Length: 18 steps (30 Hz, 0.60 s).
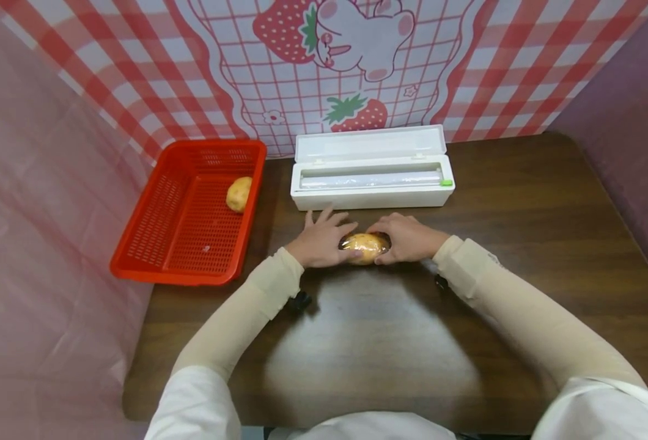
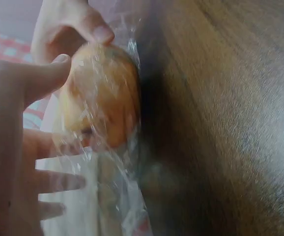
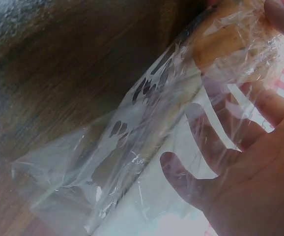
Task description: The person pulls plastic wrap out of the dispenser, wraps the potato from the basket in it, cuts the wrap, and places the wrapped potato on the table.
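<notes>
A potato (image 1: 365, 246) wrapped in shiny clear cling film (image 3: 147, 123) is between both hands, close over the table in front of the white box. My left hand (image 1: 324, 241) grips its left end with thumb and forefinger, the other fingers spread toward the box. From the right, my right hand (image 1: 409, 237) holds the opposite end, thumb on the near side and fingers on the far side. In the left wrist view, the thumb (image 2: 58, 73) rests on the wrapped potato. Loose film trails off the potato in both wrist views, with right fingers (image 3: 201, 128) showing behind it.
Behind the hands stands a white cling film dispenser (image 1: 373, 198), lid raised, roll inside, green slider (image 1: 446, 183) at its right. To the left is a red plastic basket (image 1: 183, 278) containing another potato (image 1: 239, 194). A checked cloth (image 1: 153, 73) hangs behind the brown table (image 1: 522, 201).
</notes>
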Available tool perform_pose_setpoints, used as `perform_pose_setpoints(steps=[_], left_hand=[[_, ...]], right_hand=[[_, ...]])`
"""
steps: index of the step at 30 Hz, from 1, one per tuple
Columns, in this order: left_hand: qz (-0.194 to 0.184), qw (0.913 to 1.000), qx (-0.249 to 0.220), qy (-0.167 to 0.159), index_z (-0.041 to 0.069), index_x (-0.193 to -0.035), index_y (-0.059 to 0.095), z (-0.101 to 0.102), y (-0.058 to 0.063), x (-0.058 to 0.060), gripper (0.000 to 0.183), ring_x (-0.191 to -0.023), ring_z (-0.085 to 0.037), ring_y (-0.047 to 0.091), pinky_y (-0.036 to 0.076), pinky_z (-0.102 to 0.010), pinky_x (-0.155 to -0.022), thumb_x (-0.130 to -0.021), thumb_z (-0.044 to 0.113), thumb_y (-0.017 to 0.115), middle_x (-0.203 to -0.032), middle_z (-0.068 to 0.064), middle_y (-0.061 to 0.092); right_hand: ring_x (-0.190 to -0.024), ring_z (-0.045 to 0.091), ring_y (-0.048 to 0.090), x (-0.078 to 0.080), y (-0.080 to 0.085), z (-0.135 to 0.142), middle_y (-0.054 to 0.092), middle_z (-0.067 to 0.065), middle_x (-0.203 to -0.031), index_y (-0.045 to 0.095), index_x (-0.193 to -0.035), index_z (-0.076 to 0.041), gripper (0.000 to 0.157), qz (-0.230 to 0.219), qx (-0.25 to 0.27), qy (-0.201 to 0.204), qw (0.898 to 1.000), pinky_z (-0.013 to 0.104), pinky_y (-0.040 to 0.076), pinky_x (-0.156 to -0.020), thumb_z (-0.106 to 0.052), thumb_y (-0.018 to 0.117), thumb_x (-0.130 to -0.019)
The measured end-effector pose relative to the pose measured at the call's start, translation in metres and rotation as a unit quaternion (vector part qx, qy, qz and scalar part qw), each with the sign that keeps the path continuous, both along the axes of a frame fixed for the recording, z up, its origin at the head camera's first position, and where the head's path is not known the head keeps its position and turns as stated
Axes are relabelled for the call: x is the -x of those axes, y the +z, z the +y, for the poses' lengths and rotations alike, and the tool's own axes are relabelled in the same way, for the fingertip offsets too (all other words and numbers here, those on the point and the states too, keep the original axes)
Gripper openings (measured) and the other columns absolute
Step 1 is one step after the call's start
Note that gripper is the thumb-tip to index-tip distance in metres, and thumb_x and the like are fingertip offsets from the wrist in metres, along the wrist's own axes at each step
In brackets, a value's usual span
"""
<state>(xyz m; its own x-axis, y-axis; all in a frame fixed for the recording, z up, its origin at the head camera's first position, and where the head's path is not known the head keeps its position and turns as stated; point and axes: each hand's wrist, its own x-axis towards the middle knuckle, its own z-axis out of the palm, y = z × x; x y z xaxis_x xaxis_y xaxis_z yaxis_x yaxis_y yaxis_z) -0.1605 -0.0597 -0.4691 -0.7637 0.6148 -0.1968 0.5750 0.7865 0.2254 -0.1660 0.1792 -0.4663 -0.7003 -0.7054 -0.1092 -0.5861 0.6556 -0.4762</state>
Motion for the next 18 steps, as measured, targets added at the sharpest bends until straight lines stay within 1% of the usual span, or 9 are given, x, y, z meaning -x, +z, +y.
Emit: perform_pose_setpoints(steps=[2,5,7,9,12,14,16,18], left_hand=[[0.053,0.9983,0.021,-0.015,0.018,-0.155,0.043,0.002,0.000,-0.005,0.086,-0.152,-0.036,0.013,0.007,-0.077,-0.109,-0.091,0.076,0.045,-0.158,-0.007,0.040],[0.120,0.9907,0.047,-0.043,0.016,-0.155,0.042,0.008,-0.001,-0.015,0.093,-0.150,-0.037,0.022,0.004,-0.080,-0.106,-0.087,0.080,0.048,-0.151,-0.006,0.049],[0.151,0.9855,0.056,-0.054,0.014,-0.153,0.045,0.012,-0.004,-0.020,0.093,-0.148,-0.037,0.027,0.002,-0.081,-0.105,-0.086,0.078,0.054,-0.145,-0.005,0.055],[0.167,0.9825,0.060,-0.058,0.014,-0.150,0.049,0.014,-0.005,-0.022,0.090,-0.147,-0.036,0.031,0.002,-0.082,-0.104,-0.085,0.075,0.060,-0.141,-0.004,0.059],[0.173,0.9815,0.057,-0.058,0.013,-0.144,0.055,0.016,-0.006,-0.021,0.083,-0.145,-0.035,0.034,0.005,-0.083,-0.103,-0.085,0.070,0.065,-0.138,-0.004,0.061],[0.161,0.9835,0.059,-0.057,0.013,-0.143,0.056,0.017,-0.005,-0.019,0.080,-0.145,-0.035,0.034,0.004,-0.083,-0.103,-0.085,0.068,0.066,-0.138,-0.004,0.061],[0.139,0.9872,0.058,-0.052,0.013,-0.142,0.057,0.018,-0.003,-0.016,0.079,-0.145,-0.035,0.033,0.003,-0.083,-0.104,-0.086,0.067,0.066,-0.139,-0.004,0.060],[0.108,0.9917,0.056,-0.043,0.013,-0.143,0.056,0.019,-0.001,-0.013,0.078,-0.146,-0.035,0.032,0.001,-0.082,-0.104,-0.087,0.065,0.067,-0.140,-0.005,0.059]], right_hand=[[-0.114,0.033,0.057,0.000,-0.002,0.000,0.066,0.011,-0.123,0.065,-0.129,-0.004,0.064,-0.001,0.001,0.000,1.000,0.057,0.043,-0.095,-0.036,0.085,-0.077],[-0.113,0.032,0.057,0.001,-0.003,0.001,0.065,0.012,-0.124,0.065,-0.130,-0.004,0.065,-0.004,0.001,-0.003,1.000,0.058,0.043,-0.094,-0.036,0.084,-0.077],[-0.113,0.032,0.056,0.001,-0.003,0.002,0.065,0.012,-0.124,0.064,-0.131,-0.004,0.065,-0.009,0.001,-0.004,1.000,0.058,0.044,-0.093,-0.036,0.083,-0.078],[-0.113,0.032,0.056,0.000,-0.002,0.002,0.065,0.012,-0.123,0.064,-0.131,-0.004,0.065,-0.012,0.000,-0.005,1.000,0.057,0.044,-0.093,-0.036,0.082,-0.078],[-0.111,0.032,0.056,-0.001,-0.002,0.001,0.065,0.012,-0.121,0.064,-0.131,-0.004,0.063,-0.012,0.000,-0.005,1.000,0.057,0.045,-0.091,-0.036,0.081,-0.079],[-0.111,0.031,0.056,-0.001,-0.003,0.000,0.063,0.012,-0.122,0.065,-0.131,-0.005,0.062,-0.004,-0.004,-0.008,1.000,0.056,0.044,-0.091,-0.037,0.080,-0.080],[-0.112,0.032,0.055,-0.002,-0.004,0.000,0.061,0.012,-0.124,0.064,-0.133,-0.005,0.062,0.011,-0.007,-0.011,1.000,0.056,0.043,-0.091,-0.039,0.078,-0.083],[-0.115,0.032,0.053,-0.005,-0.004,0.000,0.058,0.014,-0.127,0.063,-0.135,-0.004,0.064,0.038,-0.013,-0.016,0.999,0.057,0.041,-0.093,-0.040,0.077,-0.084]])
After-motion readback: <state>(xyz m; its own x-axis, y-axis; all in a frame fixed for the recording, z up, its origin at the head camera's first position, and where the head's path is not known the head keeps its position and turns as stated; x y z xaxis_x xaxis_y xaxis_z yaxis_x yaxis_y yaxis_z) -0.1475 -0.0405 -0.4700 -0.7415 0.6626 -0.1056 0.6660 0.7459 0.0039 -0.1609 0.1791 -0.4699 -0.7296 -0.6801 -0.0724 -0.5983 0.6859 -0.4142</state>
